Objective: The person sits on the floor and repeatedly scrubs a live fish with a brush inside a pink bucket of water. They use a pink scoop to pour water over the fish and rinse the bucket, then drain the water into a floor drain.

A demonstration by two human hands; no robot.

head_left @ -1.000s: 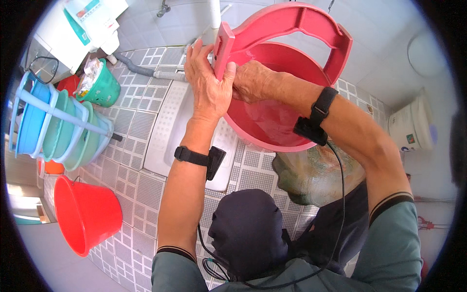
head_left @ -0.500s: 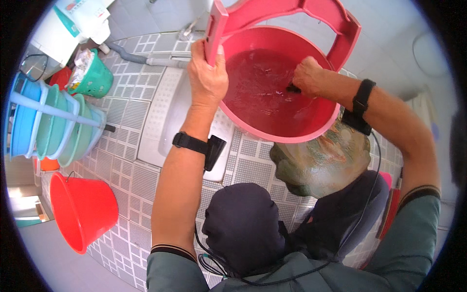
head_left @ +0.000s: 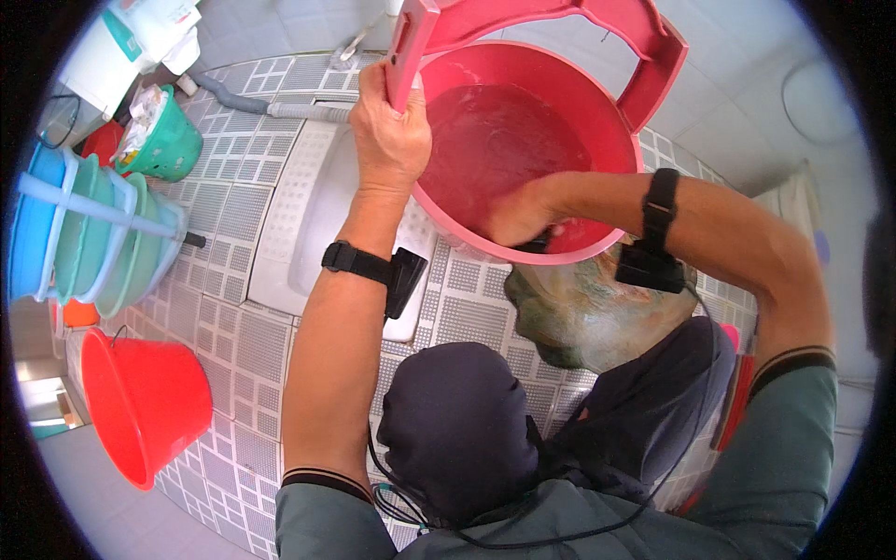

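A round pink basin [head_left: 611, 121] holds water and stands tilted in front of me. At its far side is a pink plastic stool [head_left: 551, 14], its flat legs joined by a curved bar. My left hand [head_left: 392, 135] is wrapped round the end of the stool's left leg [head_left: 411, 47], at the basin's left rim. My right hand [head_left: 525, 215] is down inside the basin against the near wall, smeared by motion. Its fingers look closed, with a small dark thing [head_left: 539, 243] beside them that I cannot make out.
A white squat toilet [head_left: 322, 224] is set in the tiled floor left of the basin. Farther left stand a red bucket [head_left: 149, 397], a rack of stacked basins [head_left: 103, 224] and a green bin [head_left: 173, 140]. A stone-patterned mat [head_left: 588, 322] lies below the basin; a grey hose [head_left: 252, 101] runs behind.
My right hand has swept from the basin's right side toward me and left, to the near wall. The left hand keeps its grip on the stool leg. The whole view has shifted slightly.
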